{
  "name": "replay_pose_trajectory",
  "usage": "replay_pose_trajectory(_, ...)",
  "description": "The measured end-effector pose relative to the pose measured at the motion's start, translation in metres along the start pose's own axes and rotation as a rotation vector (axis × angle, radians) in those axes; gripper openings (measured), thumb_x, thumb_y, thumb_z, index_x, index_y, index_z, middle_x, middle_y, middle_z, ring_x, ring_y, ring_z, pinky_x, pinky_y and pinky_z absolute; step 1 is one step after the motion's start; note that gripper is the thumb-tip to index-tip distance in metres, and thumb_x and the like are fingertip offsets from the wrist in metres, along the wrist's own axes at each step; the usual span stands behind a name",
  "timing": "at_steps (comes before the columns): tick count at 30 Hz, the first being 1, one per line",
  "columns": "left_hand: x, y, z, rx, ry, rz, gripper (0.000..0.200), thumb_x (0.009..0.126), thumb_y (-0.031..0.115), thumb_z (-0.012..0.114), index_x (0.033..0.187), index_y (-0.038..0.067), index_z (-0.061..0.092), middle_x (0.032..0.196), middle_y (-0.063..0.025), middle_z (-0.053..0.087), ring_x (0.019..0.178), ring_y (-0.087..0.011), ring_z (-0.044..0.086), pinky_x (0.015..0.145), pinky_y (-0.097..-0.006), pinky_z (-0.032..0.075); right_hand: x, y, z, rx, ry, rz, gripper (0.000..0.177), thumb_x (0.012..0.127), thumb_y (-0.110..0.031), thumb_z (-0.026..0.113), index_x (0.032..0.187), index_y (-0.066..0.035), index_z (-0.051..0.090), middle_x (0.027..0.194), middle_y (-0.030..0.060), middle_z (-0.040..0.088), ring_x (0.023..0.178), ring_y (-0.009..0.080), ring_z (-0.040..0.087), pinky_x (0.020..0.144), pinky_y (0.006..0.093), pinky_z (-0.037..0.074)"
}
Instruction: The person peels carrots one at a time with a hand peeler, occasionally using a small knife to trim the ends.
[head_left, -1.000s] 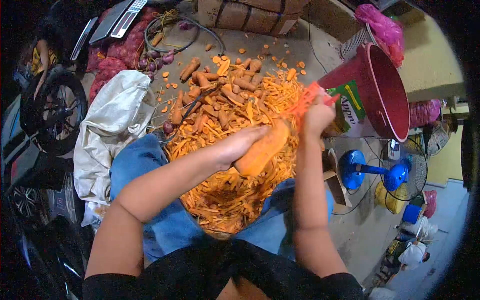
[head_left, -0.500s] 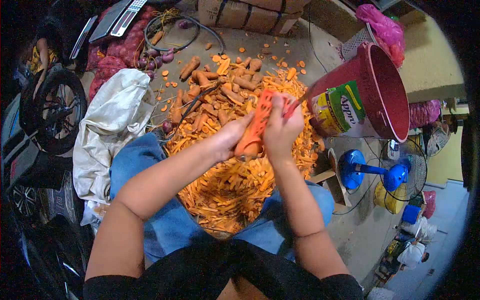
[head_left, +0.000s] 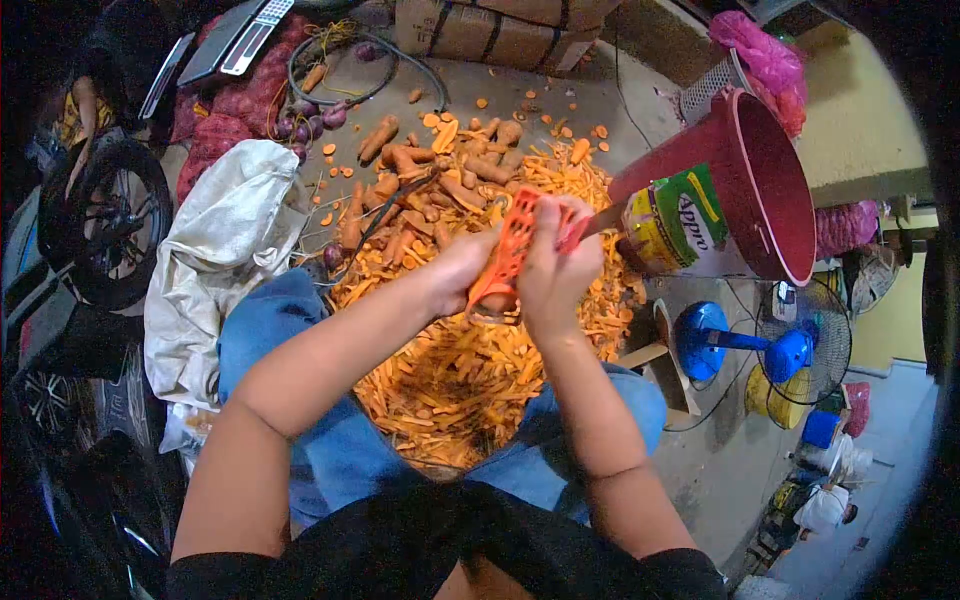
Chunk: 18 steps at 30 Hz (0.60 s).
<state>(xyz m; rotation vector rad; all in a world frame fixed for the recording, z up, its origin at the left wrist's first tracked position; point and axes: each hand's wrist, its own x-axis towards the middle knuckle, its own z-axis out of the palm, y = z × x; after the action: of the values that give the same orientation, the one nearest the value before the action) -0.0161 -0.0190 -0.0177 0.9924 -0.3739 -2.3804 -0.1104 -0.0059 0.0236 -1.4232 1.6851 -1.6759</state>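
Note:
My right hand is closed around an orange-red plastic grater with rows of holes, the thumb along its upper face. My left hand is closed at the grater's left side, its fingertips hidden behind it. At the grater's lower end shows the rounded end of a carrot, close by the left fingers. A brownish flat strip sticks out past the right knuckles toward the bucket. Below both hands spreads a heap of cut carrot strips. Whole carrots lie at the heap's far side.
A tilted dark red bucket stands at the right, close to my right hand. A white sack lies left of my knee. Red net bags, a cardboard box, a blue fan and a motorcycle wheel surround the heap.
The grater has turned slightly, showing more of its holed face, and the carrot end at its lower end looks more covered. Both hands remain in nearly the same place.

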Motion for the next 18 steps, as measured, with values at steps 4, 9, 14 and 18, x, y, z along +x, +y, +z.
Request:
replay_pose_trajectory(4, -0.012, -0.002, 0.009, 0.317, -0.095, 0.003, 0.038, 0.085, 0.033, 0.023, 0.096, 0.005, 0.045, 0.078, -0.0069, 0.054, 0.066, -0.0152, 0.055, 0.052, -0.0269, 0.047, 0.031, 0.033, -0.012, 0.01, 0.18, 0.03, 0.017, 0.078, -0.016, 0.048, 0.071, -0.001, 0.049, 0.064, 0.0027, 0.05, 0.058, 0.0098, 0.044, 0.053, 0.0239, 0.036)
replay_pose_trajectory(9, -0.027, 0.001, 0.016, 0.247, -0.141, -0.139, 0.037, 0.082, 0.035, 0.034, 0.103, 0.006, 0.045, 0.094, -0.0076, 0.053, 0.081, -0.017, 0.053, 0.072, -0.0301, 0.044, 0.068, 0.097, -0.061, -0.092, 0.36, 0.464, 0.018, 0.078, -0.017, 0.047, 0.071, -0.001, 0.05, 0.064, 0.0033, 0.05, 0.059, 0.011, 0.045, 0.053, 0.0238, 0.036)
replay_pose_trajectory(14, 0.003, -0.005, -0.004, 0.031, -0.017, -0.047, 0.035, 0.084, 0.034, 0.026, 0.097, 0.008, 0.045, 0.074, -0.0039, 0.053, 0.057, -0.0132, 0.052, 0.052, -0.0266, 0.045, 0.022, 0.022, -0.009, 0.162, 0.118, 0.088, 0.017, 0.078, -0.017, 0.048, 0.075, 0.0, 0.049, 0.066, -0.0001, 0.046, 0.06, 0.0061, 0.041, 0.053, 0.0205, 0.034)
replay_pose_trajectory(18, -0.006, -0.006, 0.008, 0.081, -0.017, 0.079, 0.035, 0.086, 0.029, 0.022, 0.094, 0.006, 0.047, 0.078, -0.0043, 0.054, 0.062, -0.0109, 0.052, 0.056, -0.0252, 0.045, -0.004, 0.003, 0.003, -0.024, -0.047, 0.042, 0.017, 0.078, -0.016, 0.047, 0.074, 0.0, 0.049, 0.065, -0.0003, 0.046, 0.061, 0.0062, 0.04, 0.055, 0.0207, 0.034)
